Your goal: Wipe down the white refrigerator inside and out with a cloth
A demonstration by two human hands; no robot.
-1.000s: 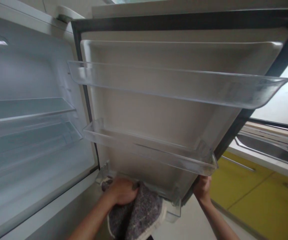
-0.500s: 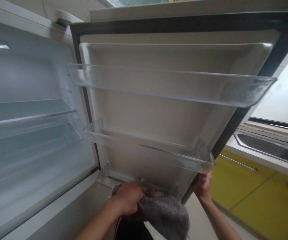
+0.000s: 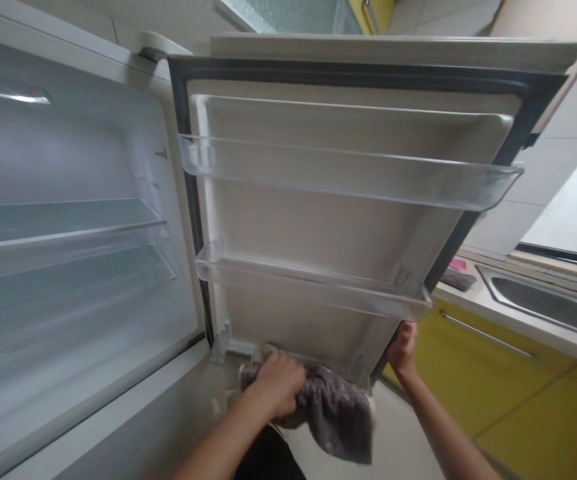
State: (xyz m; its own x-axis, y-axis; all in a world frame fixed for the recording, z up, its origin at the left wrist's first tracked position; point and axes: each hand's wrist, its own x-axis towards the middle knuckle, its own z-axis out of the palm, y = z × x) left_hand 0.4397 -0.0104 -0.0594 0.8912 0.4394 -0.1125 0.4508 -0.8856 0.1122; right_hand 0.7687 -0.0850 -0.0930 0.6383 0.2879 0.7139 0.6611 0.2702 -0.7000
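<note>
The refrigerator door [image 3: 318,227] hangs wide open before me, its inner side facing me. My left hand [image 3: 279,381] is closed on a grey-brown cloth [image 3: 341,413], at the lowest shelf of the door; the cloth's loose end droops to the right. My right hand [image 3: 402,348] grips the door's free edge low down, its fingers partly behind the edge. Just above the hands runs a clear middle door shelf [image 3: 313,290], and higher up a clear upper door shelf [image 3: 348,175]. The cloth hides much of the lowest shelf.
On the left is the fridge interior [image 3: 68,160] with a glass shelf [image 3: 58,220]. Yellow cabinets [image 3: 493,373] stand to the right beneath a counter with a steel sink [image 3: 548,300]. A dark cloth [image 3: 458,279] and a pink item [image 3: 457,265] lie beside the sink.
The camera view has shifted, showing more of the door's top and the counter. My left hand still holds the cloth, whose hanging end has swung; my right hand stays on the door edge.
</note>
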